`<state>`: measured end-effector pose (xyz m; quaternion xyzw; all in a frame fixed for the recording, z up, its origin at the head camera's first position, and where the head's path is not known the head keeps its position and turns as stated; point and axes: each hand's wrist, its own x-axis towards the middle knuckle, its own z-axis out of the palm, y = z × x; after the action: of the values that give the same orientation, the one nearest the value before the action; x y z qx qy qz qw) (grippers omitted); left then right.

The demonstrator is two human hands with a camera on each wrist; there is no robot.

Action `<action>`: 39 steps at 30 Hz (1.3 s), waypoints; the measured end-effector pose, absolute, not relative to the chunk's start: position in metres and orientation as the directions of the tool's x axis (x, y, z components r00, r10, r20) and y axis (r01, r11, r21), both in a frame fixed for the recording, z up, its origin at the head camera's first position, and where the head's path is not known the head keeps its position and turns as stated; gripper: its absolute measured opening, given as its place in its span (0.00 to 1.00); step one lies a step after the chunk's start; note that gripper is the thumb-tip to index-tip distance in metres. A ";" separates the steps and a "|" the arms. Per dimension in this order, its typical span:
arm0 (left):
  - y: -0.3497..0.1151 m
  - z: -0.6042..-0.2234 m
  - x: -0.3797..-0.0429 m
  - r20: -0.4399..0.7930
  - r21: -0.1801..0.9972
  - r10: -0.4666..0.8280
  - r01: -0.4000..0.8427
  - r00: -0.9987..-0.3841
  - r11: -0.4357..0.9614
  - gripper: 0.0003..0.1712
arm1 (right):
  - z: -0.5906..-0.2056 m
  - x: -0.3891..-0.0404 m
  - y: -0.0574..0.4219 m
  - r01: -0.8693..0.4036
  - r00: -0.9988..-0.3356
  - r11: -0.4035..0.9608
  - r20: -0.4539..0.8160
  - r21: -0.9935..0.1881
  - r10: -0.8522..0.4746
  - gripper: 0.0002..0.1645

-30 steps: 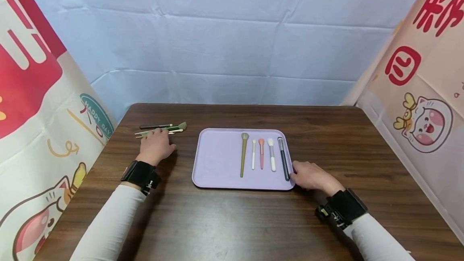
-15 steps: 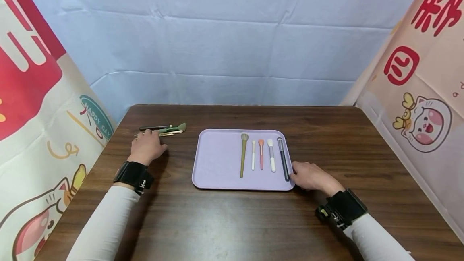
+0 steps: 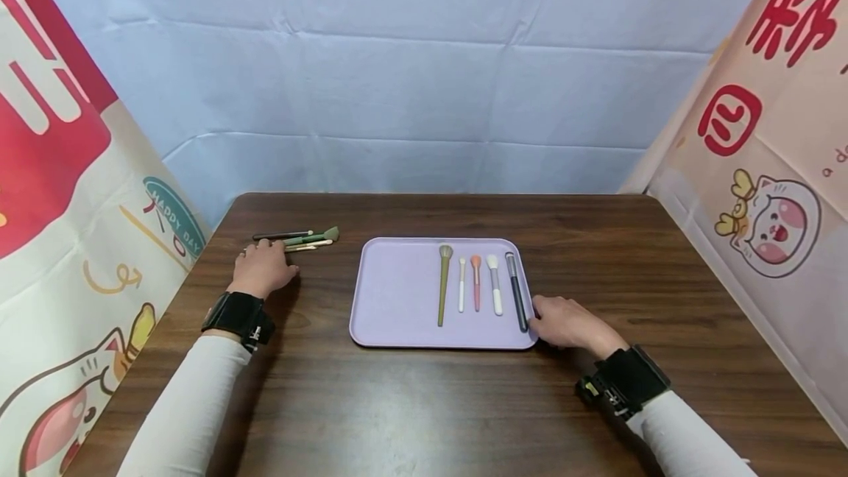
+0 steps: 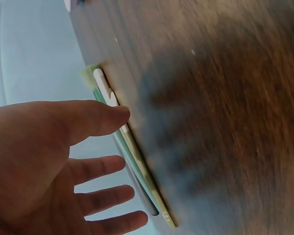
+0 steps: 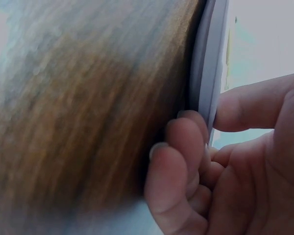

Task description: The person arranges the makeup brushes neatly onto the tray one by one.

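My left hand (image 3: 260,269) is over the near end of a small bunch of makeup brushes at the table's left. Its fingers are spread and relaxed, with nothing between them in the left wrist view. That bunch includes a black-handled brush (image 3: 281,235), a green brush (image 3: 330,235) with a fanned head and pale thin brushes (image 3: 318,244); some handles are partly behind the hand. On the right, my right hand (image 3: 566,322) pinches the rim of a lilac tray (image 5: 213,63), thumb above and curled fingers below. Several brushes lie in a row on the tray, the olive brush (image 3: 442,293) leftmost.
The tray's row continues with a small white brush (image 3: 461,289), a pink brush (image 3: 476,289), a white-tipped brush (image 3: 496,293) and a dark brush (image 3: 517,297) by the right rim. A pale blue cloth (image 3: 411,94) hangs behind the wooden table (image 3: 397,403); printed cloths flank it.
My left hand has drawn back to the left and slightly nearer, uncovering more of the brush bunch. The right hand stays at the tray's rim; the brushes on the tray have not moved.
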<state>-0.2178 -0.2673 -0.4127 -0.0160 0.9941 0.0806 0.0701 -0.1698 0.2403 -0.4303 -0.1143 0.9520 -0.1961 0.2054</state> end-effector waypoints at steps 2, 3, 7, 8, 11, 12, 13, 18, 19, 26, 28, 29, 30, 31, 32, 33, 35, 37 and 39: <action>-0.268 -0.414 -0.219 -0.144 0.155 -0.020 -0.042 -0.989 0.987 0.37 | -0.431 -0.170 0.240 -0.135 -0.889 0.899 -0.349 -0.416 -0.295 0.05; -0.268 -0.414 -0.219 -0.146 0.153 -0.019 -0.042 -0.989 0.987 0.36 | -0.431 -0.170 0.240 -0.133 -0.889 0.900 -0.351 -0.415 -0.294 0.05; -0.268 -0.414 -0.221 -0.154 0.150 -0.023 -0.046 -0.988 0.988 0.35 | -0.431 -0.171 0.241 -0.134 -0.889 0.899 -0.349 -0.418 -0.295 0.05; -0.268 -0.414 -0.222 -0.154 0.148 -0.021 -0.044 -0.988 0.988 0.35 | -0.431 -0.171 0.241 -0.134 -0.890 0.897 -0.348 -0.420 -0.296 0.05; -0.269 -0.416 -0.224 -0.150 0.147 -0.018 -0.040 -0.989 0.988 0.33 | -0.431 -0.170 0.241 -0.143 -0.892 0.895 -0.337 -0.422 -0.302 0.05; -0.269 -0.417 -0.225 -0.146 0.146 -0.014 -0.036 -0.989 0.989 0.32 | -0.431 -0.170 0.241 -0.147 -0.892 0.894 -0.334 -0.423 -0.304 0.05; -0.270 -0.418 -0.226 -0.143 0.146 -0.011 -0.032 -0.990 0.989 0.31 | -0.432 -0.169 0.241 -0.150 -0.893 0.894 -0.330 -0.423 -0.306 0.05; -0.272 -0.419 -0.228 -0.104 0.150 0.023 0.008 -0.994 0.989 0.25 | -0.431 -0.169 0.241 -0.162 -0.897 0.894 -0.316 -0.418 -0.310 0.05; -0.273 -0.419 -0.228 -0.097 0.150 0.029 0.014 -0.995 0.989 0.24 | -0.431 -0.169 0.241 -0.164 -0.897 0.894 -0.314 -0.416 -0.310 0.05; -0.271 -0.420 -0.230 -0.057 0.136 0.039 0.031 -0.998 0.990 0.23 | -0.433 -0.169 0.241 -0.172 -0.895 0.895 -0.314 -0.411 -0.317 0.05; -0.271 -0.421 -0.232 -0.041 0.127 0.042 0.037 -0.998 0.991 0.23 | -0.433 -0.169 0.241 -0.175 -0.894 0.894 -0.314 -0.412 -0.319 0.05; -0.272 -0.422 -0.233 -0.032 0.121 0.045 0.041 -0.998 0.992 0.22 | -0.433 -0.169 0.241 -0.173 -0.894 0.895 -0.316 -0.412 -0.318 0.05; -0.273 -0.423 -0.235 -0.027 0.115 0.048 0.045 -0.998 0.992 0.22 | -0.433 -0.169 0.241 -0.171 -0.894 0.895 -0.317 -0.412 -0.317 0.05; -0.274 -0.424 -0.237 -0.019 0.111 0.052 0.050 -0.998 0.993 0.21 | -0.433 -0.169 0.241 -0.171 -0.893 0.895 -0.318 -0.413 -0.317 0.05; -0.275 -0.426 -0.238 -0.012 0.103 0.058 0.057 -0.998 0.993 0.20 | -0.433 -0.169 0.241 -0.171 -0.894 0.894 -0.317 -0.413 -0.318 0.05; -0.276 -0.427 -0.240 -0.006 0.097 0.066 0.065 -0.998 0.993 0.19 | -0.432 -0.169 0.241 -0.171 -0.894 0.894 -0.317 -0.413 -0.317 0.05; -0.280 -0.429 -0.244 0.003 0.089 0.085 0.085 -0.996 0.992 0.16 | -0.432 -0.169 0.241 -0.169 -0.894 0.895 -0.318 -0.413 -0.315 0.05; -0.282 -0.430 -0.246 0.006 0.084 0.103 0.103 -0.995 0.991 0.12 | -0.432 -0.170 0.241 -0.168 -0.894 0.895 -0.319 -0.413 -0.315 0.05; -0.283 -0.429 -0.247 0.002 0.083 0.122 0.121 -0.993 0.989 0.08 | -0.431 -0.170 0.242 -0.165 -0.894 0.896 -0.320 -0.413 -0.313 0.05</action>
<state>-0.2468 -0.2834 -0.4291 0.0609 0.9973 0.0414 0.0015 -0.1699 0.2416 -0.4309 -0.1252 0.9543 -0.1910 0.1930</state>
